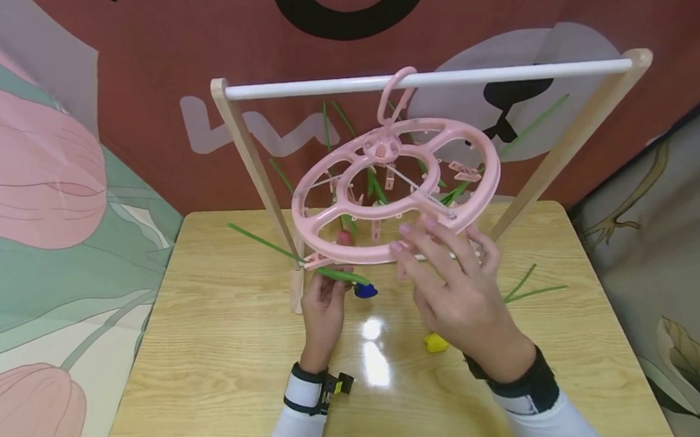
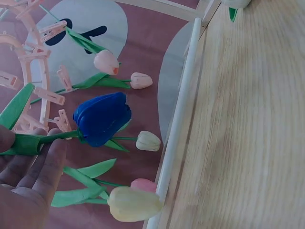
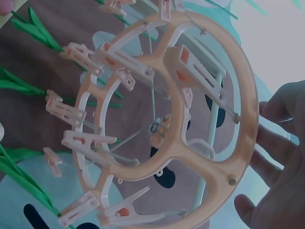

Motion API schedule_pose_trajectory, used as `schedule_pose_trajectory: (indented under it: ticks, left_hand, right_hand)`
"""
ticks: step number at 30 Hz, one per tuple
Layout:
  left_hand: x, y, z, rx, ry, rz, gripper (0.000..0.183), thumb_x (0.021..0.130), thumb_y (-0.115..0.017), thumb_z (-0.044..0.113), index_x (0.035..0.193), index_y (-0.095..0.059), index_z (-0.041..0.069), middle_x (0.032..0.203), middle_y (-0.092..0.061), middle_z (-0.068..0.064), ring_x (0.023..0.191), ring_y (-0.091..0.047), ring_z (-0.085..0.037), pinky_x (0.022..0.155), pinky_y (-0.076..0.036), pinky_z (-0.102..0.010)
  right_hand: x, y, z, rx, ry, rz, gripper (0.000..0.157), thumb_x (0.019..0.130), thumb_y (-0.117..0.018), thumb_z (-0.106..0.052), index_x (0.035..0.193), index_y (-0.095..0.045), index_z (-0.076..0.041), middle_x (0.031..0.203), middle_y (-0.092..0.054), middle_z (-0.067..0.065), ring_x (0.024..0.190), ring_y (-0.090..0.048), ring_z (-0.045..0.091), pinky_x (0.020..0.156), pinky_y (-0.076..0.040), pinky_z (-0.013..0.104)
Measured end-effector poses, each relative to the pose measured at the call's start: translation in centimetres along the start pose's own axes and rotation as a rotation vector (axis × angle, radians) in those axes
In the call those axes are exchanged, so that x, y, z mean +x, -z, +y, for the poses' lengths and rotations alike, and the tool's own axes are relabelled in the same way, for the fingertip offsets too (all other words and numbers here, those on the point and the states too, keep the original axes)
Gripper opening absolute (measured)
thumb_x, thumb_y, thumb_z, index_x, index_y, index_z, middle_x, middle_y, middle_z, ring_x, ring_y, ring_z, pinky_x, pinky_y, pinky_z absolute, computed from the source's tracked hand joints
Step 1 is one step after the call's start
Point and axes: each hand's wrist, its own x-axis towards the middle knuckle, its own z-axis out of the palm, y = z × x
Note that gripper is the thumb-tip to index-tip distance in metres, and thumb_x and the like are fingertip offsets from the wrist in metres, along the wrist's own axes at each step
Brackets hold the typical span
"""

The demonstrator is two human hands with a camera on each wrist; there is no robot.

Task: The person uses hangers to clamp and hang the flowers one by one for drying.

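Observation:
My left hand (image 1: 323,320) pinches the green stem of a blue tulip (image 2: 102,119) between thumb and fingers. In the head view its bloom is partly seen below the round pink clip hanger (image 1: 490,170), and the stem points up to the left near a clip (image 1: 316,261). With fingers extended, my right hand (image 1: 459,292) touches the hanger's near right rim. The right wrist view shows fingertips against the outer ring, and several pink clips (image 3: 66,112) dangling from it. Pink tulips (image 2: 106,63) and a white tulip (image 2: 148,141) hang bloom-down beyond the blue one.
A rack with a white rod (image 1: 497,74) and wooden posts (image 1: 253,164) carries the hanger by its hook (image 1: 399,85). Below my right hand shows a yellow tulip bloom (image 1: 436,343), with green stems (image 1: 535,292) to the right. The wooden table (image 1: 214,354) meets a printed cloth backdrop.

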Motion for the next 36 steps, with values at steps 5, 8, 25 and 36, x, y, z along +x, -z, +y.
schedule_pose_trajectory:
  ticks: [5, 8, 25, 36]
  left_hand:
    - [0.2, -0.1, 0.1, 0.023, 0.003, 0.002, 0.022, 0.099, -0.056, -0.011, 0.121, -0.060, -0.012, 0.112, -0.068, -0.034, 0.101, -0.072, -0.010, 0.083, -0.065, -0.042]
    - [0.2, -0.2, 0.1, 0.057, 0.010, 0.006, 0.023, 0.099, -0.058, -0.010, 0.122, -0.063, -0.008, 0.113, -0.070, -0.030, 0.102, -0.073, -0.015, 0.084, -0.065, -0.037]
    - [0.8, -0.6, 2.7, 0.193, -0.019, 0.004, 0.035, 0.087, -0.062, -0.020, 0.121, -0.064, -0.013, 0.116, -0.070, -0.030, 0.101, -0.070, -0.042, 0.083, -0.064, -0.052]
    - [-0.4, 0.5, -0.6, 0.257, -0.056, -0.037, 0.035, 0.089, -0.071, -0.010, 0.122, -0.064, -0.004, 0.116, -0.071, -0.021, 0.099, -0.071, -0.037, 0.079, -0.066, -0.043]
  right_hand:
    - [-0.5, 0.6, 0.7, 0.052, -0.024, -0.003, 0.042, 0.093, -0.053, 0.001, 0.131, -0.069, -0.004, 0.144, -0.063, 0.014, 0.144, -0.045, 0.037, 0.122, -0.019, 0.063]
    - [-0.9, 1.1, 1.2, 0.083, -0.012, 0.040, 0.041, 0.093, -0.050, 0.005, 0.129, -0.069, -0.002, 0.146, -0.062, 0.012, 0.149, -0.042, 0.031, 0.128, -0.017, 0.058]
    - [-11.1, 4.1, 7.7, 0.033, -0.334, 0.117, 0.029, 0.093, -0.048, -0.003, 0.098, -0.073, 0.010, 0.099, -0.071, 0.027, 0.083, -0.059, 0.046, 0.096, -0.040, 0.008]
    - [-21.7, 2.9, 11.8, -0.057, -0.638, -0.482, 0.029, 0.080, -0.070, 0.018, 0.106, -0.070, 0.008, 0.114, -0.067, 0.027, 0.102, -0.059, 0.046, 0.080, -0.053, 0.057]
